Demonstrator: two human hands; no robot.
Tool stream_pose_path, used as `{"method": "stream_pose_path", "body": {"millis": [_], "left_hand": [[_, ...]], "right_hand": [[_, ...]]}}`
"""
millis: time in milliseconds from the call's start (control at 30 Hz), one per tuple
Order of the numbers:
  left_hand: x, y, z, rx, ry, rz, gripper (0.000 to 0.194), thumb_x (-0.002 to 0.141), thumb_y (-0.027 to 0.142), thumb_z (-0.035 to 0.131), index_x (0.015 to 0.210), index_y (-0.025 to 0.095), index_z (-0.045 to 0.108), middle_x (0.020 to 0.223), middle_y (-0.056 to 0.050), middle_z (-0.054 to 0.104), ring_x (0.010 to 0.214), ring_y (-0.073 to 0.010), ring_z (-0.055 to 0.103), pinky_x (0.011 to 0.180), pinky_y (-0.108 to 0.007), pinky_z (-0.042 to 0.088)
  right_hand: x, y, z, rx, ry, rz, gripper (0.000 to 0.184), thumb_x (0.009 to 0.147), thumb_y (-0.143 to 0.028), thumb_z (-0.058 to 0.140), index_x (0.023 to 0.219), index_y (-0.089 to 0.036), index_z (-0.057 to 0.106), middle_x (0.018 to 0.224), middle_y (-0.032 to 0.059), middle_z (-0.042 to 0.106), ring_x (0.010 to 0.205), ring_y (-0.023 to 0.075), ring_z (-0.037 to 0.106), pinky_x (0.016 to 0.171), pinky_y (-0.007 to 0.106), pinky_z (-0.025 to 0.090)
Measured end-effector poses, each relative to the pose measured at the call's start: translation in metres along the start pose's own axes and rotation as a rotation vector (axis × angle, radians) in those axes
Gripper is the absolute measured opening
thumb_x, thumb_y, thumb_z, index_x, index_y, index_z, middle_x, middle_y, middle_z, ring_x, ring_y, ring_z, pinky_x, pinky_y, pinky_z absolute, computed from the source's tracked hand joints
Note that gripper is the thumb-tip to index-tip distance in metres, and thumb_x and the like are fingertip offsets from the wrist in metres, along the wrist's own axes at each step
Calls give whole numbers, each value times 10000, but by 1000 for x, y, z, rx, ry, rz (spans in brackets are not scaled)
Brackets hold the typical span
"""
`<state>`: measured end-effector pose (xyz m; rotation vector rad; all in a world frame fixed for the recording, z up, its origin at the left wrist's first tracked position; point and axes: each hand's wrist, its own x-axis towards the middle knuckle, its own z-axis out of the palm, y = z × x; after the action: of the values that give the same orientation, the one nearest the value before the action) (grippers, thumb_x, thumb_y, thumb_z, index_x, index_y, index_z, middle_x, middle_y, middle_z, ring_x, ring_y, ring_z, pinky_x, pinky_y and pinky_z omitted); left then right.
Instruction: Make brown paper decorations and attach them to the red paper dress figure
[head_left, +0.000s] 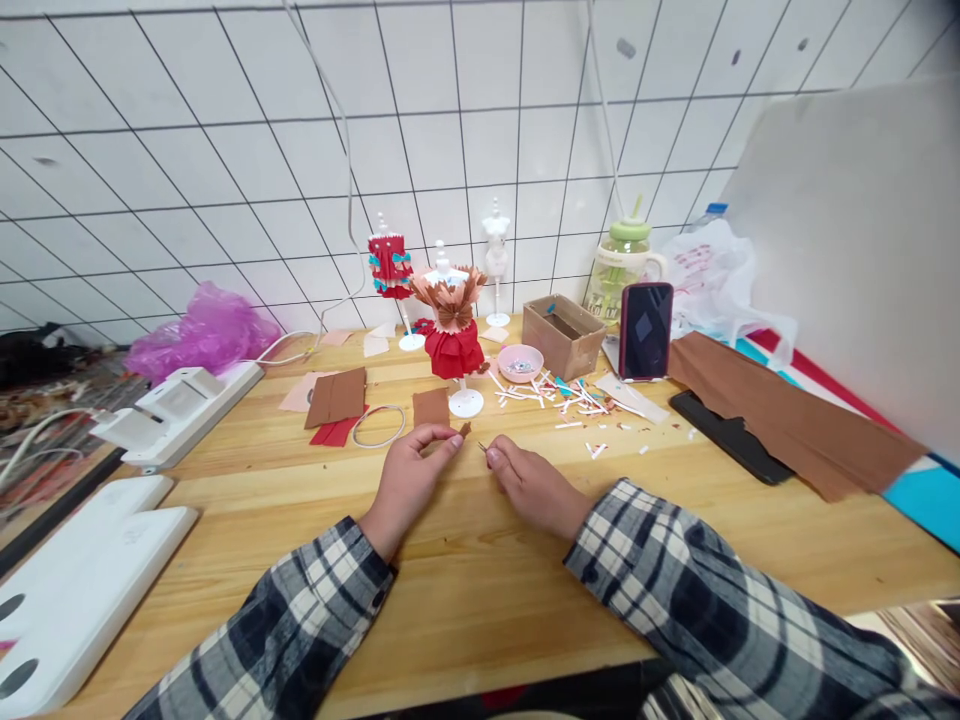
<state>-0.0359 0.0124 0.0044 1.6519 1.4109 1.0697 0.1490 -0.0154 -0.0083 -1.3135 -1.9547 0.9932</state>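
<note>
Pinched between the thumb and fingers of my left hand (417, 476) is a small brown folded piece (466, 430) of crepe paper or cloth. A short distance to its right, my right hand (534, 484) is closed on a thin, dark, pin-like thing (481, 447), too small to name surely. Just beyond both hands stands a miniature dress form (454, 330) with a red skirt and a brown-and-peach pleated top. Its round white base (466, 402) rests on the table, beside a brown square (431, 407).
Behind are a second dressed form (390, 265) and a bare white form (496, 250). To the right stand a pink bowl (520, 362), a cardboard box (564, 335), scattered white sticks (585, 400) and a propped phone (646, 332). A power strip (193, 410) lies left.
</note>
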Motion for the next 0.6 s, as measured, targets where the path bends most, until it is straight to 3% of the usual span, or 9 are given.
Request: {"method": "stream_pose_path", "body": {"millis": [167,600], "left_hand": [[-4,0,5,-18,-65,2,255,766,422,635,803,172,673,859,-58,718,865,-219,639,805,-336,477],[-7,7,8,62,-95,58,204,768,379,626,784,182,677,834,-51,715,812,-210,642,819,-356,484]], "right_hand": [[-1,-3,-1,-29,-19,-8,228,989,-369,263,864,-236,400,648,-29,471,629,161,501,631,272,347],[1,1,1,-54,-8,-40,239,988,-387,261,852,-238,389,668,-25,477,651,160,505,633,264,339]]}}
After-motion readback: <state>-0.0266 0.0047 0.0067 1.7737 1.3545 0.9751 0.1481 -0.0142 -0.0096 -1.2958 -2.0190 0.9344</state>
